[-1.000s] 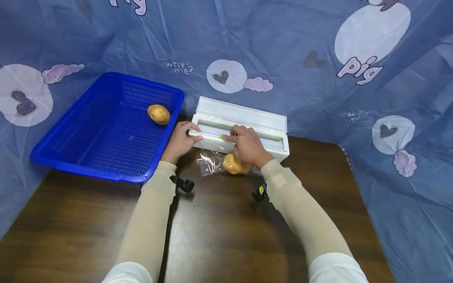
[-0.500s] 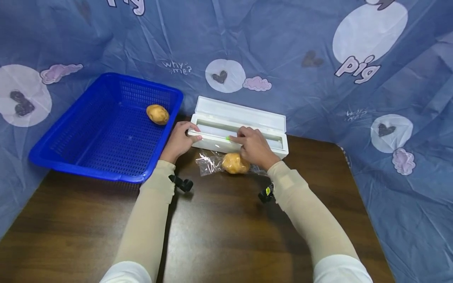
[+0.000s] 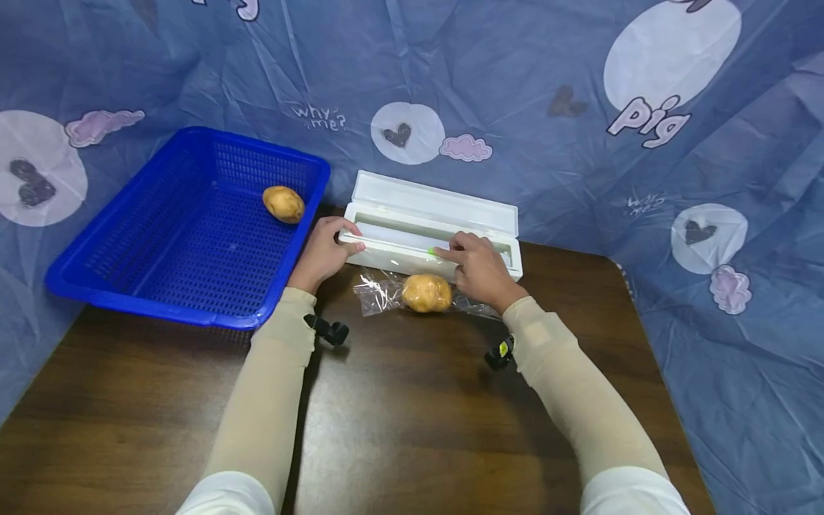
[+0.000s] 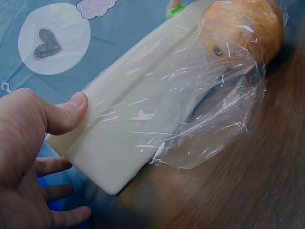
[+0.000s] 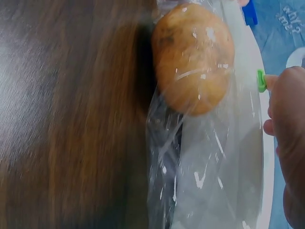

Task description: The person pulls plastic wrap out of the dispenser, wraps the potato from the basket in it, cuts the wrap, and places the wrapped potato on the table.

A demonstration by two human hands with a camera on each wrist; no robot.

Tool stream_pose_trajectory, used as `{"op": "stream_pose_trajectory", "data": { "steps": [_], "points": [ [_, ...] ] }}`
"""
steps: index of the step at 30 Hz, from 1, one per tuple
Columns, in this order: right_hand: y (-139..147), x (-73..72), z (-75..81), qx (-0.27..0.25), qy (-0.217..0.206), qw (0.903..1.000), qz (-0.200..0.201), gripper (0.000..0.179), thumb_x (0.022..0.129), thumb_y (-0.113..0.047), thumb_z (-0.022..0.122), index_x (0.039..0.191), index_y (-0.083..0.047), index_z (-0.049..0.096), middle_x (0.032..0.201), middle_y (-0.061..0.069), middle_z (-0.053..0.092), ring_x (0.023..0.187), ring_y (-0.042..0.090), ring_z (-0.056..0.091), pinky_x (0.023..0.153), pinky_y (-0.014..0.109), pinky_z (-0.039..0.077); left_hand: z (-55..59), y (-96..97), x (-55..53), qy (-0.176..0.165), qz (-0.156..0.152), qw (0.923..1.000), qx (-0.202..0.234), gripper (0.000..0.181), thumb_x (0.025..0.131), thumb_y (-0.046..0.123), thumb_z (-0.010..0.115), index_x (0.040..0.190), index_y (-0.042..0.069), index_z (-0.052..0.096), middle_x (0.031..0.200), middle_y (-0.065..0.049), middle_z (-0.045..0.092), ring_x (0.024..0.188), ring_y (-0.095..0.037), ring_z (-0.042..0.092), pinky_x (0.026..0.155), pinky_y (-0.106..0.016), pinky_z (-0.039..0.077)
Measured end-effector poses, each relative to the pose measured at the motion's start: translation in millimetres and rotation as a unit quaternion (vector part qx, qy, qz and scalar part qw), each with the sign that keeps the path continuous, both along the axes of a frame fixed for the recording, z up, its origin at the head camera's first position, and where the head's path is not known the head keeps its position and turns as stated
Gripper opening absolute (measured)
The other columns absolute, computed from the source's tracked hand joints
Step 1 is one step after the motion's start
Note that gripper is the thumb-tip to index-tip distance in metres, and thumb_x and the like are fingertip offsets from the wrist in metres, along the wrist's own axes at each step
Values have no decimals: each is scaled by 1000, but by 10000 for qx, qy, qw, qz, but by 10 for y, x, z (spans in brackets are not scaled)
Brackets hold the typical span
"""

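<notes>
A long white cling film dispenser (image 3: pixel 386 254) lies on the table, lid raised at the back and a white roll inside. My left hand (image 3: pixel 322 250) holds its left end, thumb on top and index finger at the side; the other fingers are spread in the left wrist view (image 4: pixel 28 143). On the front rim, my right hand (image 3: pixel 479 268) has a fingertip against the small green slide cutter (image 5: pixel 261 80), its other fingers curled. Clear cling film (image 4: pixel 209 133) drapes down the dispenser's front, over a potato (image 3: pixel 427 293) on the table.
A blue plastic basket (image 3: pixel 161 311) stands on the left with another potato (image 3: pixel 283 204) inside. Behind everything hangs a blue printed cloth (image 3: pixel 547 157). Brown wooden table (image 3: pixel 399 415) extends in front of the arms.
My right hand has moved right along the dispenser's front rim, and the green slide cutter has travelled with it. The wrapped potato now shows fully. The left hand keeps its hold.
</notes>
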State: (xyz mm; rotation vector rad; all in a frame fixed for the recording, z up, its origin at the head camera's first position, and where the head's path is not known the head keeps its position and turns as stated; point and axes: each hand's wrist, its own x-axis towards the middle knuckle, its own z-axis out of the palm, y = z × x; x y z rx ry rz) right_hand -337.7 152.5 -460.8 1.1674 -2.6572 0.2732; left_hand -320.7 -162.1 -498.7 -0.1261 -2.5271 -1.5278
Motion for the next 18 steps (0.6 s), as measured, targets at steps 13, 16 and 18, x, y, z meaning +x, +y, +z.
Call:
{"op": "stream_pose_trajectory", "data": {
  "steps": [13, 16, 18],
  "points": [
    [465, -6, -30, -218, 187, 9996, 80, 53, 79, 1, 49, 124, -14, 73, 88, 3, 49, 73, 21, 40, 68, 37, 33, -24, -12, -9, -51, -10, 9999, -115, 16, 88, 8, 77, 99, 3, 68, 135, -23, 52, 133, -36, 40, 113, -48, 28],
    [553, 4, -31, -267, 205, 9994, 53, 51, 80, 0, 49, 123, -12, 74, 88, 4, 49, 73, 21, 41, 69, 37, 34, -21, -8, -13, -66, -17, 9999, -123, 15, 88, 8, 77, 99, 3, 68, 136, -23, 51, 134, -36, 40, 113, -48, 28],
    [604, 10, -33, -255, 197, 9995, 3, 50, 81, -1, 49, 123, -13, 73, 88, 3, 49, 72, 21, 40, 69, 38, 34, -20, -5, -14, -72, -15, 9999, -130, 15, 89, 9, 77, 100, 4, 68, 136, -23, 51, 134, -36, 40, 113, -48, 28]
  ]
}}
